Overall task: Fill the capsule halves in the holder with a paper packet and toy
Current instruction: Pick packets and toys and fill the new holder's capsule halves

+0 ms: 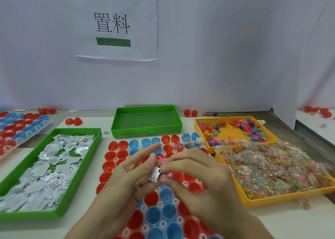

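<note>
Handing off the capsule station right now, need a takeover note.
Left hand: holds a paper packet at its fingertips.
Right hand: pinches a pink toy beside it; both are above the holder.
Supplies: packets in the green tray on the left, toys in the orange tray at back right.
Done: a few back-right capsule halves hold something.
Left: drop this pair in, then fill the other halves, which look empty.

A pale wall [217, 48] with a taped paper sign [116, 24] backs the table [290, 222].
</note>
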`<state>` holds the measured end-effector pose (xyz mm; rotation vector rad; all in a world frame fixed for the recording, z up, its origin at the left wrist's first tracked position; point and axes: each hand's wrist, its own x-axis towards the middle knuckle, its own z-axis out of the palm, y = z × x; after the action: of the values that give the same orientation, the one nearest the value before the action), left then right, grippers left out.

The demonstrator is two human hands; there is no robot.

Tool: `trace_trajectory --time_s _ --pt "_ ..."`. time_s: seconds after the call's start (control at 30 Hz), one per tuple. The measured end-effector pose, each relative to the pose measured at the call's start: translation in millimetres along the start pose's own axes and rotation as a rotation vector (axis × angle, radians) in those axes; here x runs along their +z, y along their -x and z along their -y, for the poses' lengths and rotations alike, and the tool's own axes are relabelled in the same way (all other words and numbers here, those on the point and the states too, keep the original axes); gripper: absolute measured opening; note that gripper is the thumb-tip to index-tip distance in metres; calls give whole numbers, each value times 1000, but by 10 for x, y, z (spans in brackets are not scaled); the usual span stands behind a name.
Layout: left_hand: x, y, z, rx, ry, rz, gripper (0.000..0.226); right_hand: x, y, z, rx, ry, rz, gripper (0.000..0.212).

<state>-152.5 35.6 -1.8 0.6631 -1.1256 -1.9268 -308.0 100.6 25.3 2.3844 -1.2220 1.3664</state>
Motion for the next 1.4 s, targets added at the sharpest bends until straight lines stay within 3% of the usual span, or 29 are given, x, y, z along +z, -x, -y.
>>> trace_trajectory --time_s 0.03,0.27,0.43,0.77,1.0,1.13,1.27,1.4 --pt "11 5 -21 -5 21 4 40 46 74 -75 182 -149 -101 18" --pt "41 6 -9 -9 18 -14 35 -97 123 -180 151 -186 -207 17" --pt "15 -20 -27 -57 44 -10 37 40 151 -105 66 -238 -116 13" --pt "31 -36 -39 -172 282 85 39 86 161 -151 110 -172 76 18" --pt "-3 -23 -78 -78 176 190 41 6 118 -151 164 -167 46 30" --pt "39 -10 -50 82 75 194 39 -23 83 -115 229 -205 -3 37" --pt "56 -24 21 324 -147 109 28 -51 68 -115 454 -262 -91 22" --pt "84 11 37 490 -303 101 28 -17 74 -117 680 -579 -8 16"
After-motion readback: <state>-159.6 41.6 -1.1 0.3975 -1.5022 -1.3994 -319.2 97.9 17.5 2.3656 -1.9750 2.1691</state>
